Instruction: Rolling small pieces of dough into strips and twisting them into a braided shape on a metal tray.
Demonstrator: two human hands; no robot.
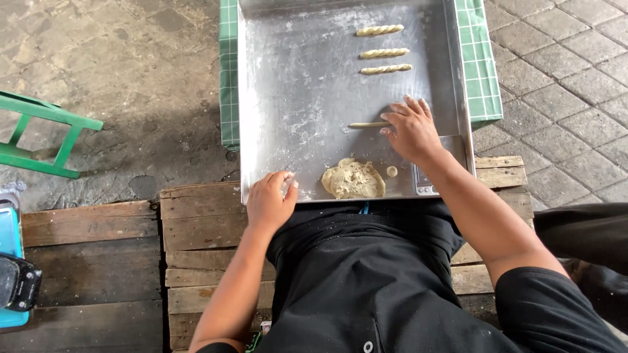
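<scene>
Steel tray (288,98) holds three twists (384,52) up top. Right hand (412,131) lies flat, unclenched, on a dough strip (367,124); left hand (269,202) curls loosely, holding nothing, near the lump (353,180).

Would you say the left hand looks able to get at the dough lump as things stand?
Probably yes. The left hand rests on the tray's near edge, and the dough lump lies just to its right on the same edge, with only bare floured metal between them. The right hand is farther up, on a thin strip.
</scene>
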